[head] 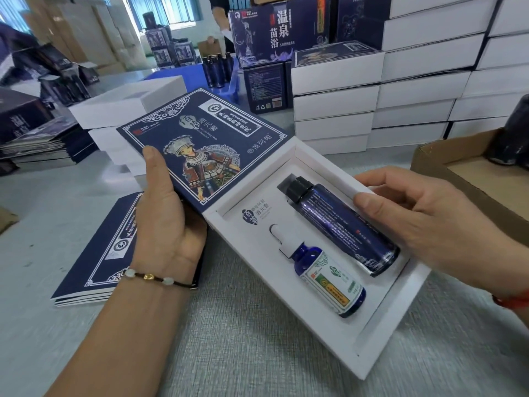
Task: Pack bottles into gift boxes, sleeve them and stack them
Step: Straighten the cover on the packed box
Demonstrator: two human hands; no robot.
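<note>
Left hand (163,222) grips the navy lid (200,138); right hand (429,224) clasps the white gift box (315,325), thumb on the tall bottle (343,227) beside the dropper bottle (326,279). Packing looks done; closing and sleeving seem next.

A packing warehouse: stacked white boxes (415,90), cardboard cartons (86,32), and printed sleeves (94,253) crowd the tables.

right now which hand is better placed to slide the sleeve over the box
Left. The left hand already grips the blue sleeve at the open end of the gift box. The right hand steadies the box's far edge beside the tall bottle.
</note>
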